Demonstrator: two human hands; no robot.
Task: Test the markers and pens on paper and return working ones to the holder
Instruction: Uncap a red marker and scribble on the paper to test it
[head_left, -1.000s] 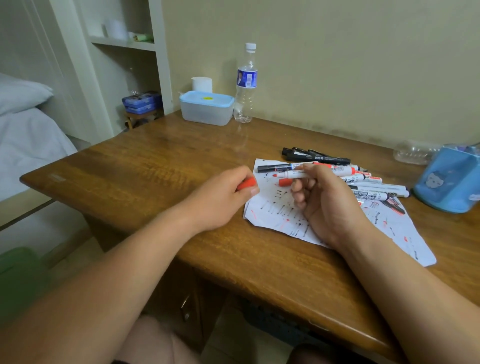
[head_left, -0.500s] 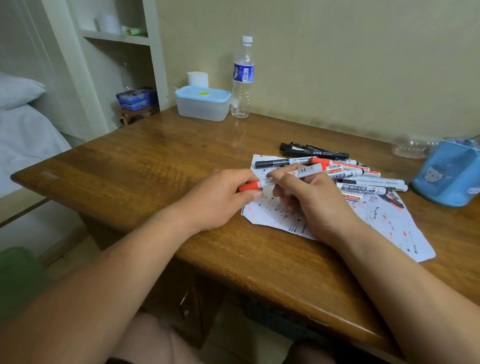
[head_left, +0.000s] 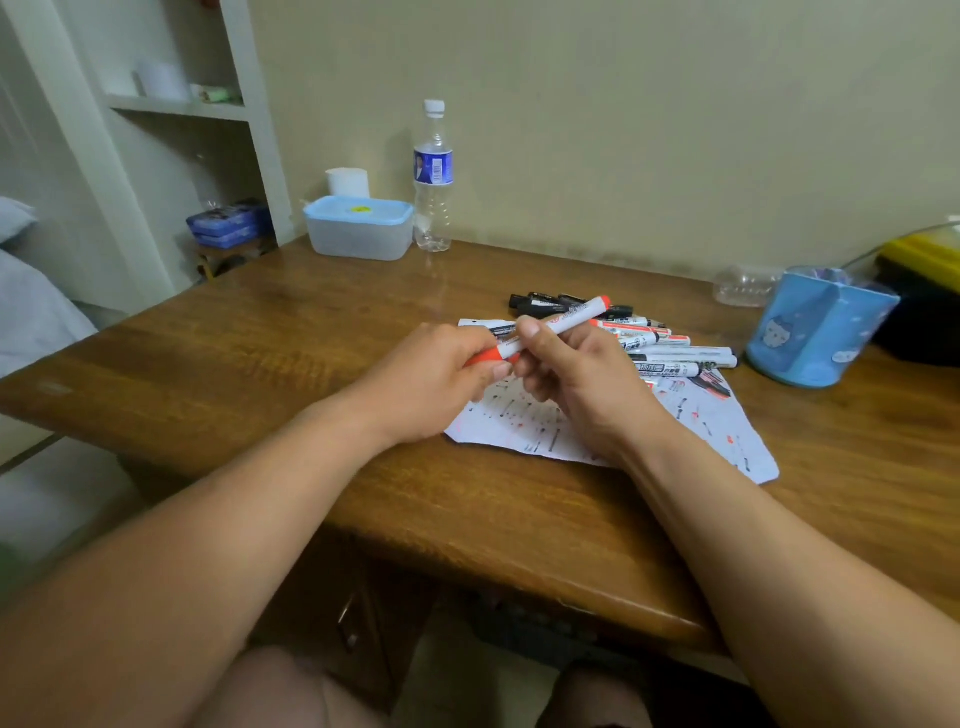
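Note:
A white marker with red ends (head_left: 563, 319) is held above the scribbled paper (head_left: 717, 421), tilted up to the right. My left hand (head_left: 431, 379) grips its red cap (head_left: 491, 356). My right hand (head_left: 582, 379) holds the white barrel between thumb and fingers. Beyond my hands, several white and black markers (head_left: 670, 353) lie in a heap on the paper's far edge. The blue holder (head_left: 815, 327) stands at the right on the wooden desk (head_left: 260, 338).
A lidded plastic box (head_left: 358, 228), a water bottle (head_left: 432, 176) and a paper roll (head_left: 347, 182) stand at the desk's back left. A clear tray (head_left: 743, 286) and a yellow and black object (head_left: 924, 291) sit by the holder. Shelves and a bed are at left.
The red cap in my left hand has gone onto the marker's tip. Both hands have lifted the marker off the paper, its free end now angled upward.

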